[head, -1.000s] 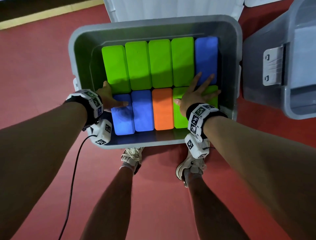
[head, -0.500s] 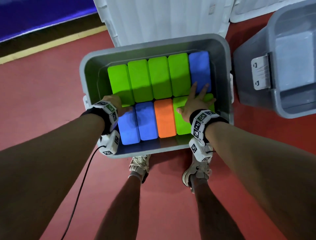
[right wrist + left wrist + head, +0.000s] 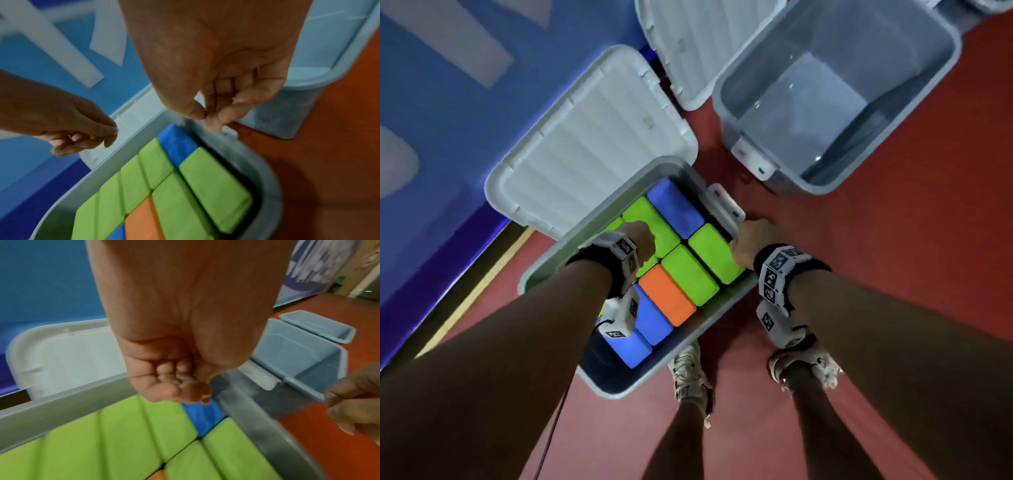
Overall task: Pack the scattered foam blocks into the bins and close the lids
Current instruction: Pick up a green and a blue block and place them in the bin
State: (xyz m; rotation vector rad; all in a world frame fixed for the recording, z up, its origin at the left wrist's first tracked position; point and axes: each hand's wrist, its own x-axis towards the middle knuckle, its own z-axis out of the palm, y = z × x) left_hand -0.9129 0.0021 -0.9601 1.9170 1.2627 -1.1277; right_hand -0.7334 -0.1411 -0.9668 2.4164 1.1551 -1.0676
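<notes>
The grey bin (image 3: 619, 390) is packed with foam blocks in two rows: green (image 3: 688, 277), orange (image 3: 666, 298) and blue (image 3: 674, 209). Its white lid (image 3: 592, 137) stands open behind it. My left hand (image 3: 642, 236) hovers over the green blocks, fingers loosely curled, and holds nothing (image 3: 170, 382). At the bin's right rim my right hand (image 3: 748, 240) hangs just above the side latch (image 3: 726, 202). Its fingers are loosely curled (image 3: 216, 105) and hold nothing.
A second grey bin (image 3: 825, 85) with nothing in it stands at the upper right, its lid (image 3: 685, 51) open behind it. A blue wall runs along the left. My shoes (image 3: 688, 373) stand on the red floor right in front of the packed bin.
Both hands have lifted off the blocks and their flat fingers have curled. The right hand moved out to the bin's right rim by the latch. My head has swung, so the bin looks turned.
</notes>
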